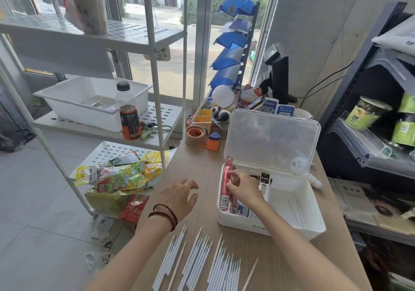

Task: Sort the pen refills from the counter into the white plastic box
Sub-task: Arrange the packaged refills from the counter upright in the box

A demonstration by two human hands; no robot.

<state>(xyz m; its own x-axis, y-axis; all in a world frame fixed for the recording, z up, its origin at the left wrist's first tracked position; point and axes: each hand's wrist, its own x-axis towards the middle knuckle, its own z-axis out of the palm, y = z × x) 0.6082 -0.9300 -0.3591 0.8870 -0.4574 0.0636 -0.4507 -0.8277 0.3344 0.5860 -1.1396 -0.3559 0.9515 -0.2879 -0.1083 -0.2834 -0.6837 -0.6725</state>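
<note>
We read small shop: payment QR stands, till screen beyond right hand; snack packets left of left hand (street-front glass behind); cup noodles shelved far right.

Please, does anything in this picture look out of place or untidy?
Yes. The snack bags spill over the edge of the rack's lowest shelf, and plastic wrappers lie on the floor below. In the white box, a red packet that the right hand pinches sticks up above the rim.
</note>
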